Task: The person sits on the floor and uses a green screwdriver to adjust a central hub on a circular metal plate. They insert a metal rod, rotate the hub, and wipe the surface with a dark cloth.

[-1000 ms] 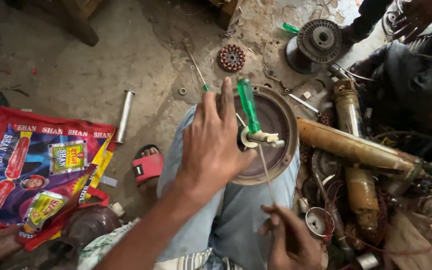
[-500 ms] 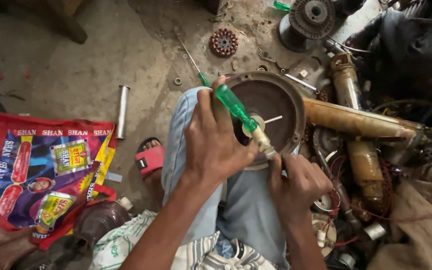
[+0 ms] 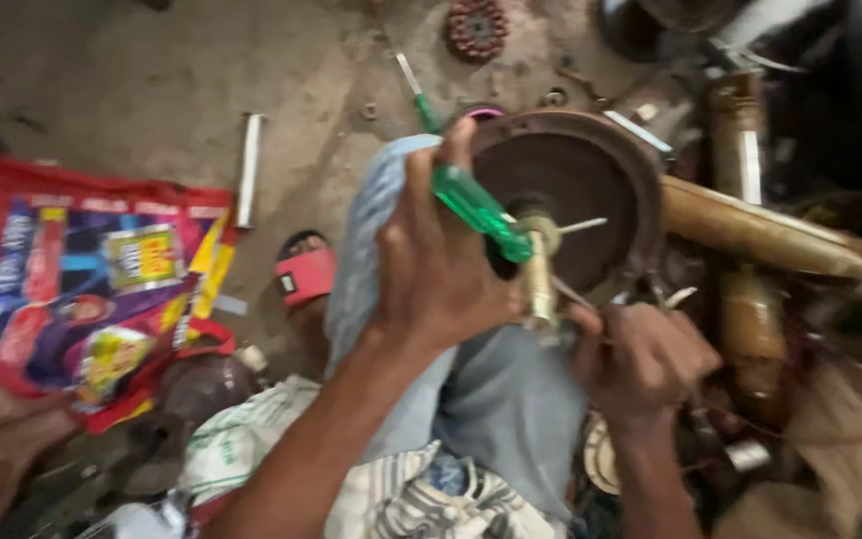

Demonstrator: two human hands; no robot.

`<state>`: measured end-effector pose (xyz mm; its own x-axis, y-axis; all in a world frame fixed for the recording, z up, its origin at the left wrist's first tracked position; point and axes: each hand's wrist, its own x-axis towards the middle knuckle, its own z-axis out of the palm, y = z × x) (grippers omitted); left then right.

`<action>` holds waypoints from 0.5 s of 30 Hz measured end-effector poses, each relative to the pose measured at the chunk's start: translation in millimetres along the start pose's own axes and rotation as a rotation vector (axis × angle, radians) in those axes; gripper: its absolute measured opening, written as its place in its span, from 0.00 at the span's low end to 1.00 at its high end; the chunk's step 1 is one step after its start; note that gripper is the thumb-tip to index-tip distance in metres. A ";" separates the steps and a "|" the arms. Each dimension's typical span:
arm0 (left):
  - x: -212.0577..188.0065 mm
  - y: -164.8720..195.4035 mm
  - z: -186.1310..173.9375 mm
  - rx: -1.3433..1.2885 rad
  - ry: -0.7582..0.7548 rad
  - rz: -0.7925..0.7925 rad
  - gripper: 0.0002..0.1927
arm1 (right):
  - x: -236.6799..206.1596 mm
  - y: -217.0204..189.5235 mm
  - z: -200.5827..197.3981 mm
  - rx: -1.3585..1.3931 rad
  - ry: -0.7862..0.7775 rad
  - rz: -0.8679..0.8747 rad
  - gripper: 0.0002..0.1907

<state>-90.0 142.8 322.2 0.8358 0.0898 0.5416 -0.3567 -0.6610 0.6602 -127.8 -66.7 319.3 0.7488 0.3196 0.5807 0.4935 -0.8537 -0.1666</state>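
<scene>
Now that the right hand [image 3: 641, 364] has closed around the shaft [image 3: 539, 284], the left hand [image 3: 441, 265] grips the green screwdriver [image 3: 481, 212] against the round motor housing [image 3: 576, 195].

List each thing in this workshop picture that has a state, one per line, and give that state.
left hand: gripping the green-handled screwdriver
right hand: closed around the shaft
round brown metal disc: resting on the person's knee, shaft through its middle
second screwdriver: lying on the floor
red printed bag: lying flat
</scene>
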 end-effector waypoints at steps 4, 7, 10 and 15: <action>2.7 0.4 1.1 -0.015 -0.054 -0.060 0.54 | 4.1 -9.2 1.0 0.015 -0.065 0.089 0.21; 10.3 1.3 0.3 0.072 -0.077 -0.096 0.53 | 7.0 -20.5 -12.9 0.214 -0.193 0.308 0.14; 15.4 10.1 0.5 0.122 -0.018 -0.053 0.51 | 11.2 -22.1 -38.2 0.447 -0.451 0.542 0.07; 18.5 24.1 -5.0 0.133 -0.074 -0.108 0.51 | 3.0 -37.1 -35.9 0.599 -0.480 0.528 0.07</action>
<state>-85.2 132.2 350.7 0.8964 0.1144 0.4283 -0.2089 -0.7432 0.6356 -159.8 -48.9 355.9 0.9781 0.2002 -0.0572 0.0826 -0.6253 -0.7760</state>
